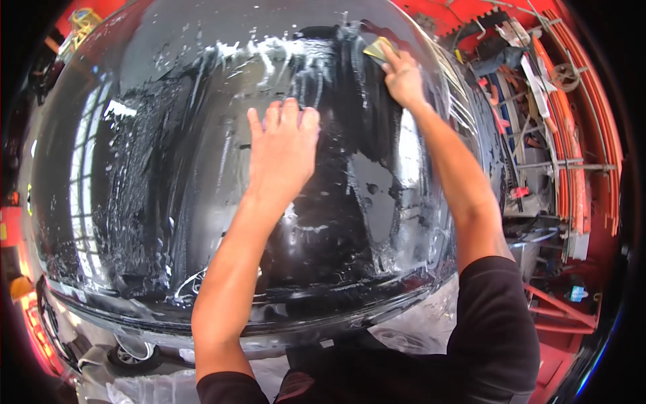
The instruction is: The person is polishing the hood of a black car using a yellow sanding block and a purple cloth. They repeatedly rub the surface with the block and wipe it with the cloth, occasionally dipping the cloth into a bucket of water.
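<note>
Before me spreads a large, curved, glossy dark panel (pixel 222 161), wet and streaked with whitish liquid and foam. My left hand (pixel 282 145) rests on the middle of it or just above, palm down with the fingers stretched out, holding nothing. Farther off at the right, my right hand (pixel 405 81) presses a small yellowish flat pad (pixel 379 50) against the panel's far right part. Whitish suds (pixel 282 50) run in streaks along the far side between the two hands. A dull grey patch (pixel 373 195) lies on the panel closer to me, right of centre.
Right of the panel stands a rack with long orange-red bars (pixel 592 121) and assorted tools and parts. A wheel (pixel 134 357) shows low at the left, near a lit red lamp (pixel 40 330). Clear plastic sheeting (pixel 417 323) lies below the panel's near edge.
</note>
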Demonstrator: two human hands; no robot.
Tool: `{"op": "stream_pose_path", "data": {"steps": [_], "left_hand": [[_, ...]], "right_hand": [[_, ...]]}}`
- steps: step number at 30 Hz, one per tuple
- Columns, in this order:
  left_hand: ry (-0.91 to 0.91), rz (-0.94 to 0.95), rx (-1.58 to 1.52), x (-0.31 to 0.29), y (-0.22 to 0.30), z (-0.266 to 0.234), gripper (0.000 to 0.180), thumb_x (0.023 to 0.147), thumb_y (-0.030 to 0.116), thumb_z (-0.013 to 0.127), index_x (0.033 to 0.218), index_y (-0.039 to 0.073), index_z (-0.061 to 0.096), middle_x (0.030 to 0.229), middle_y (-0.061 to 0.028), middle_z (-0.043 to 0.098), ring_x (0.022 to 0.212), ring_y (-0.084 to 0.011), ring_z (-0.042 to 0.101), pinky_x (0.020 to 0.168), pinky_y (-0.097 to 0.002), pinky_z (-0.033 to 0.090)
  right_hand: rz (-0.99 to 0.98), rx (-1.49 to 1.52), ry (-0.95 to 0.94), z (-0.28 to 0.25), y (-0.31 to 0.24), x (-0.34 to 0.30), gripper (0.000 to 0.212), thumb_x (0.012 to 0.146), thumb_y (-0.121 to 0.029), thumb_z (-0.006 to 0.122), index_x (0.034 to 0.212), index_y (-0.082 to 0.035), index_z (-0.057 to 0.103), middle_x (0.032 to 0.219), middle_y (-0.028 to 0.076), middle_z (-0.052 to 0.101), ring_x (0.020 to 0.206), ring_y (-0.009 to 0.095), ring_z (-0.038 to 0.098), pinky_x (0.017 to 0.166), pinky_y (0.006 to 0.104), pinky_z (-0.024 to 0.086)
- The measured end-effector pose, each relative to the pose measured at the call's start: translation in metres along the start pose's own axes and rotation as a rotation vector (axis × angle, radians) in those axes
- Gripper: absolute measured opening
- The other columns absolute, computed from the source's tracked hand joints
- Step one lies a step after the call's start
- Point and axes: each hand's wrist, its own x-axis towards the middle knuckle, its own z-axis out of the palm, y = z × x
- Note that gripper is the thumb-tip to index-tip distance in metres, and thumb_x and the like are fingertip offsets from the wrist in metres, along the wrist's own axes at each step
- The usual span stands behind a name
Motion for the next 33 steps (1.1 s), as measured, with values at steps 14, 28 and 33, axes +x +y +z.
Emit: {"op": "stream_pose_path", "data": {"steps": [14, 28, 33], "left_hand": [[0.011, 0.022, 0.033, 0.002, 0.001, 0.004, 0.036, 0.101, 0.018, 0.069, 0.135, 0.006, 0.061, 0.143, -0.0210, 0.059, 0.139, -0.0421, 0.053, 0.119, -0.0692, 0.039], [-0.016, 0.031, 0.036, 0.003, 0.000, -0.004, 0.041, 0.099, 0.014, 0.071, 0.138, 0.004, 0.063, 0.142, -0.0187, 0.058, 0.138, -0.0407, 0.053, 0.120, -0.0636, 0.038], [-0.019, -0.014, 0.085, -0.010, -0.024, -0.011, 0.043, 0.098, 0.012, 0.072, 0.139, 0.004, 0.063, 0.142, -0.0187, 0.058, 0.138, -0.0407, 0.053, 0.120, -0.0639, 0.037]], "right_hand": [[-0.060, -0.001, 0.077, 0.003, 0.057, 0.000, 0.052, 0.100, -0.013, 0.066, 0.151, -0.020, 0.062, 0.122, 0.022, 0.066, 0.109, 0.046, 0.067, 0.091, 0.0562, 0.056], [-0.013, 0.059, 0.022, -0.010, 0.101, -0.036, 0.053, 0.101, -0.013, 0.066, 0.153, -0.022, 0.062, 0.130, 0.024, 0.064, 0.118, 0.046, 0.063, 0.103, 0.0534, 0.053], [-0.083, 0.112, 0.113, 0.000, 0.031, -0.079, 0.053, 0.101, -0.013, 0.068, 0.153, -0.020, 0.063, 0.139, 0.025, 0.061, 0.124, 0.045, 0.061, 0.105, 0.0517, 0.052]]}}
